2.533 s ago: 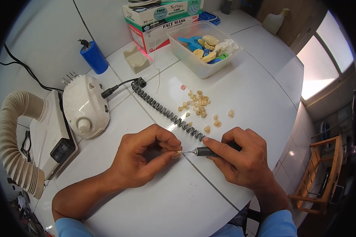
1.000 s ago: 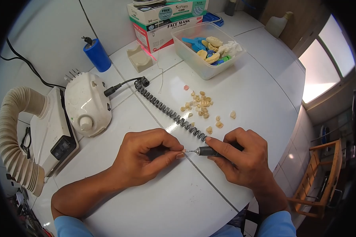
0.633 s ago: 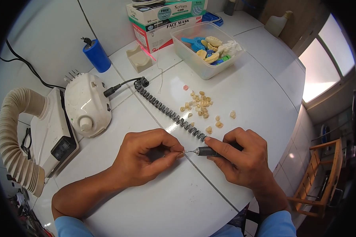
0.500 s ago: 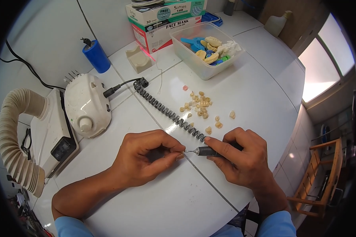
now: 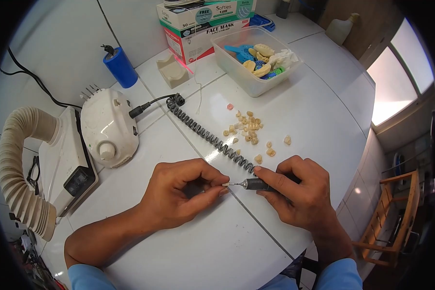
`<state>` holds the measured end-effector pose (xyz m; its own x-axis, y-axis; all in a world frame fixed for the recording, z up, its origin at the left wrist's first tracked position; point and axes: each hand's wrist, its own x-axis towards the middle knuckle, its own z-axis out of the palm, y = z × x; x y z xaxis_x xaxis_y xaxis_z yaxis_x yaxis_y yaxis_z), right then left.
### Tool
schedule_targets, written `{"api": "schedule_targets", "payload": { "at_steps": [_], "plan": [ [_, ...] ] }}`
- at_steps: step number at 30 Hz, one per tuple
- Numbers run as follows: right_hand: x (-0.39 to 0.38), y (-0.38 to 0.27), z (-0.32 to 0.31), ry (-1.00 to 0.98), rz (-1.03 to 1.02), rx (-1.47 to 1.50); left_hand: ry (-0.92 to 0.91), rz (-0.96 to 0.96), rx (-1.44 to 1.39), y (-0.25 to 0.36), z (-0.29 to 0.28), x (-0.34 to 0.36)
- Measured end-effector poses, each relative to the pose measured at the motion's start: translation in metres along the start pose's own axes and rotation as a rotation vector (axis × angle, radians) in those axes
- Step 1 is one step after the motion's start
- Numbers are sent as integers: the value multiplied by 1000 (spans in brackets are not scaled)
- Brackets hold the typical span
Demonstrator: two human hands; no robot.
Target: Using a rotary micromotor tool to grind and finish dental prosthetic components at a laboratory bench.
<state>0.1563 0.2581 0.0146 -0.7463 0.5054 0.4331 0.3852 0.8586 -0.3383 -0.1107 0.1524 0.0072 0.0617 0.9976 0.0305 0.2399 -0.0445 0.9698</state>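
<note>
My left hand (image 5: 183, 193) pinches a small pale piece (image 5: 224, 185) between thumb and forefinger. My right hand (image 5: 299, 193) is closed round a dark rotary handpiece (image 5: 253, 184), its thin metal bit at or touching that piece; exact contact is too small to tell. A grey coiled cord (image 5: 208, 136) runs from the white control unit (image 5: 106, 130) toward the handpiece. Beyond my hands lie several small yellowish tooth-shaped pieces (image 5: 251, 126) and a pink piece (image 5: 230, 106), loose on the white tiled worktop (image 5: 188, 246).
A white machine (image 5: 65, 159) with a ribbed hose (image 5: 21, 125) stands left. Behind are a blue cylinder (image 5: 120, 70), a beige block (image 5: 171, 72), mask boxes (image 5: 183, 43) and a clear tub (image 5: 249, 84) of trays and moulds. A wooden rack (image 5: 391, 212) is at right.
Both hands keep their hold at the bit. Compared with earlier frames, they sit very slightly further right in the picture, and the whole view has shifted a little.
</note>
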Motion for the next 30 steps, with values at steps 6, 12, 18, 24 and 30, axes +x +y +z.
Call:
{"api": "schedule_targets", "payload": {
  "at_steps": [6, 12, 18, 24, 30],
  "plan": [
    [0, 0, 0, 2, -1, -4, 4, 131, 66, -2, 0, 2],
    [1, 1, 2, 1, 1, 1, 17, 68, 13, -4, 1, 0],
    [1, 1, 1, 9, 2, 7, 23, 48, -29, -4, 0, -1],
    [1, 0, 1, 3, -3, 13, 19, 68, -52, -3, 1, 0],
    [1, 1, 1, 1, -2, 14, 11, 59, -66, -3, 1, 0]
  ]
}}
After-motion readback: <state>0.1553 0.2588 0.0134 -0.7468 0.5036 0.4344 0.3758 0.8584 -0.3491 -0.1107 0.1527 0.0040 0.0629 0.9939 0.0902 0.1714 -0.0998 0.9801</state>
